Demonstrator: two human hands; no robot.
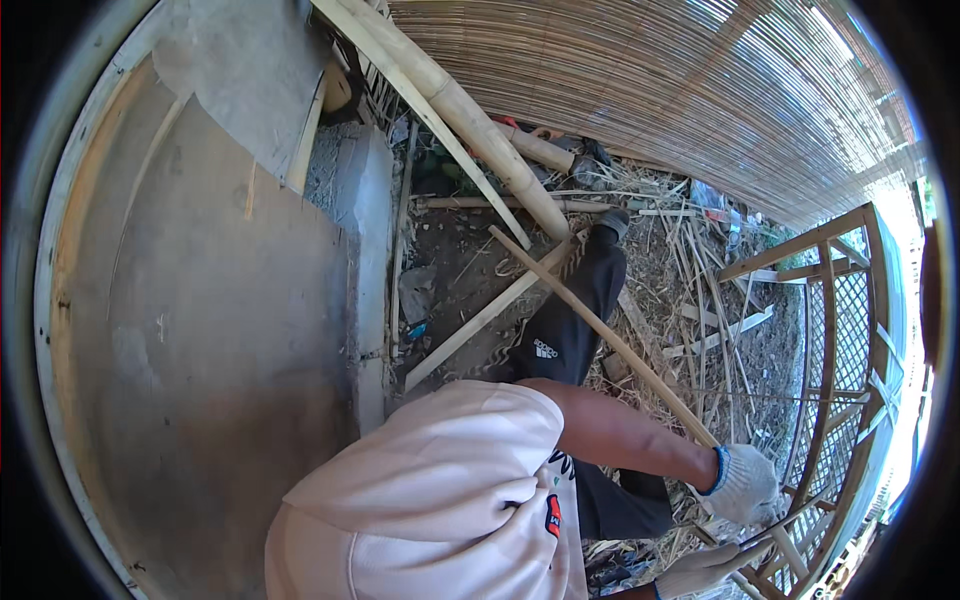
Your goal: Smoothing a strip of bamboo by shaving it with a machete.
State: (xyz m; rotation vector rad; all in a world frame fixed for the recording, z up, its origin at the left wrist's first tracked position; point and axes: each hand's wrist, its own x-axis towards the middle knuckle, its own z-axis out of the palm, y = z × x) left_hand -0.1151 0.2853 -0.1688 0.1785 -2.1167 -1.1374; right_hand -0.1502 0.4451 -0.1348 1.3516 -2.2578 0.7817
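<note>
My left hand, in a white knit glove with a blue cuff, is closed around one end of a long bamboo strip. The strip slants up and left across my leg. Just below, at the lower right, my right hand, also in a pale glove, is closed on the handle of a knife with a narrow blade. The blade points up and right, close to the left glove. Where it meets the strip, if it does, I cannot make out.
A wooden lattice frame stands close at the right. Thick bamboo poles and a flat lath lie ahead. Split strips and shavings litter the ground. A large board fills the left; a reed screen hangs behind.
</note>
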